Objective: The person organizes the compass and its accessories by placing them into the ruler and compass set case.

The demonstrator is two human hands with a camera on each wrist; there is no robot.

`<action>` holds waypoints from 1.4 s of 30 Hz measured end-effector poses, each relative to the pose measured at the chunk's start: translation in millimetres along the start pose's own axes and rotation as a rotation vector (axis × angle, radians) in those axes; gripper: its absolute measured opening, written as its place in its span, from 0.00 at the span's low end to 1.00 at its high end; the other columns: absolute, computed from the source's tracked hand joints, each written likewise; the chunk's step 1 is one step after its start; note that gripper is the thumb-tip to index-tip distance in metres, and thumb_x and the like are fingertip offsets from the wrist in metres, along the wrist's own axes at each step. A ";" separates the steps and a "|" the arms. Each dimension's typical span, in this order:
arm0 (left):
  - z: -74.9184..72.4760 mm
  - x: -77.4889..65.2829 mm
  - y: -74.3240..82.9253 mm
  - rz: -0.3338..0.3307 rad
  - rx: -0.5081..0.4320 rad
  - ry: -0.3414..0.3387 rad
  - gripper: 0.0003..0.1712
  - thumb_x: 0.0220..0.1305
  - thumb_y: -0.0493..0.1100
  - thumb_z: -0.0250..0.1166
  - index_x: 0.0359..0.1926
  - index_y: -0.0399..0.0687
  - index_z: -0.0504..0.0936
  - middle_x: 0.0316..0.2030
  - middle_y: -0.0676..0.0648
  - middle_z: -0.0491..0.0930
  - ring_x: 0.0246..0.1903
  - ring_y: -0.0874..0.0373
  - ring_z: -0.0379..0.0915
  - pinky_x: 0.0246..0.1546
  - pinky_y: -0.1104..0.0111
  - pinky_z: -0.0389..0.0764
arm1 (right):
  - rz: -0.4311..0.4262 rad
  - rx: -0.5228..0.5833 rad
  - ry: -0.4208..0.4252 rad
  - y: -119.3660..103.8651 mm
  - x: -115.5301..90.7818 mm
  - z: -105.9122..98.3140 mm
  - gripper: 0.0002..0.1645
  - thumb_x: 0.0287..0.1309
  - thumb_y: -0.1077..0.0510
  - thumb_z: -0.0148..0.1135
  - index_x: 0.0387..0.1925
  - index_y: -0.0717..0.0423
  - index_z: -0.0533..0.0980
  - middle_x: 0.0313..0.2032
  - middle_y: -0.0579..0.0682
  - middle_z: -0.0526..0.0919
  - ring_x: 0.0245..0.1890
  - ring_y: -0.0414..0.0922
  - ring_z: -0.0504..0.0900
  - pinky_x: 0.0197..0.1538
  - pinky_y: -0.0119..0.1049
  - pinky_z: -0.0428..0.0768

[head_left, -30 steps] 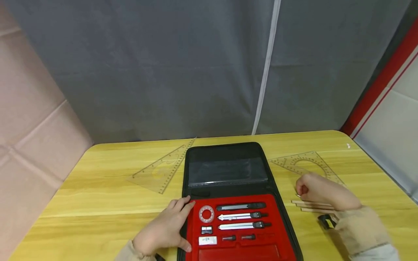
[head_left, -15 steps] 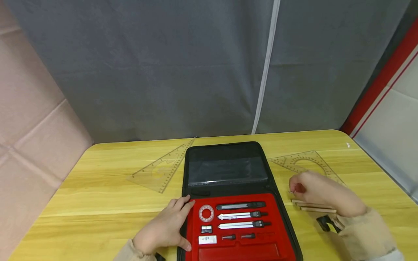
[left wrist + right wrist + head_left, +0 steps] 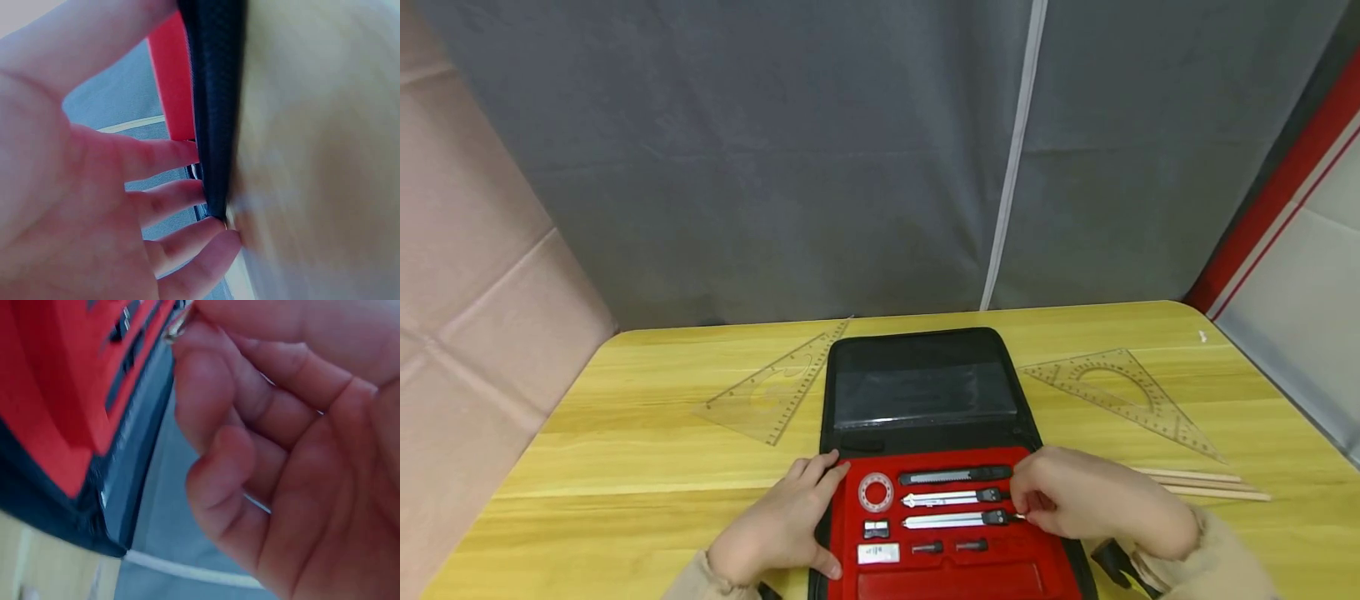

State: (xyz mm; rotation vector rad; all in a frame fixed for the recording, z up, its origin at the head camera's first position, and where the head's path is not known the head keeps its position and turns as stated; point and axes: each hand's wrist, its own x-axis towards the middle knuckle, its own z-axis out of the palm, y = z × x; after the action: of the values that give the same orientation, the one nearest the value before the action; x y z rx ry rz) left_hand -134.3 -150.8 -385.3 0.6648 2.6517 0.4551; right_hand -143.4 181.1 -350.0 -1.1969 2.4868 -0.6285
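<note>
A black zip case (image 3: pixel 917 435) lies unfolded, its red tray (image 3: pixel 970 583) holding two compasses (image 3: pixel 947 521), a utility knife (image 3: pixel 955 475), a clear ring (image 3: pixel 875 492), a sharpener (image 3: pixel 876 529), a white eraser (image 3: pixel 877 553) and two small black pieces. My left hand (image 3: pixel 786 521) rests with spread fingers along the case's left edge; its fingertips touch the black rim (image 3: pixel 215 112) in the left wrist view. Over the tray's right side, beside the compass ends, my right hand (image 3: pixel 1097 500) pinches a tiny shiny metal piece (image 3: pixel 178 328) between thumb and forefinger. Its other fingers curl loosely.
Clear triangular rulers lie either side of the case, a left set square (image 3: pixel 775 387) and a right set square (image 3: pixel 1123 387). Several thin wooden sticks (image 3: pixel 1217 483) lie beyond the right wrist. A grey curtain (image 3: pixel 775 167) hangs behind the wooden table (image 3: pixel 625 458).
My right hand has moved left and nearer, from beside the wooden sticks to over the red tray, with the small piece in its fingertips. My left hand stays on the case edge.
</note>
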 end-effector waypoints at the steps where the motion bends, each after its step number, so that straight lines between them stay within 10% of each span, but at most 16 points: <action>1: 0.3 0.0 0.0 -0.001 0.000 -0.002 0.60 0.25 0.62 0.73 0.61 0.40 0.61 0.62 0.38 0.58 0.56 0.44 0.52 0.51 0.49 0.72 | 0.008 -0.006 -0.020 -1.4 1.9 2.3 0.10 0.43 0.65 0.61 0.20 0.46 0.76 0.20 0.33 0.71 0.18 0.30 0.66 0.22 0.25 0.71; 42: -0.1 -0.1 -0.8 -0.003 -0.016 -0.006 0.60 0.25 0.63 0.72 0.61 0.40 0.60 0.63 0.37 0.57 0.56 0.44 0.51 0.52 0.47 0.71 | 0.148 -0.053 -0.050 -14.5 18.1 27.8 0.17 0.40 0.67 0.60 0.10 0.43 0.68 0.09 0.35 0.65 0.12 0.34 0.60 0.17 0.25 0.60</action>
State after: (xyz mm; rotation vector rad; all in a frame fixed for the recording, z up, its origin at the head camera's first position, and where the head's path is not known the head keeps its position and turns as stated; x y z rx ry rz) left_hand -134.6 -151.5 -385.5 0.6567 2.6400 0.4721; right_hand -132.2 151.7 -368.0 -1.0215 2.5349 -0.4905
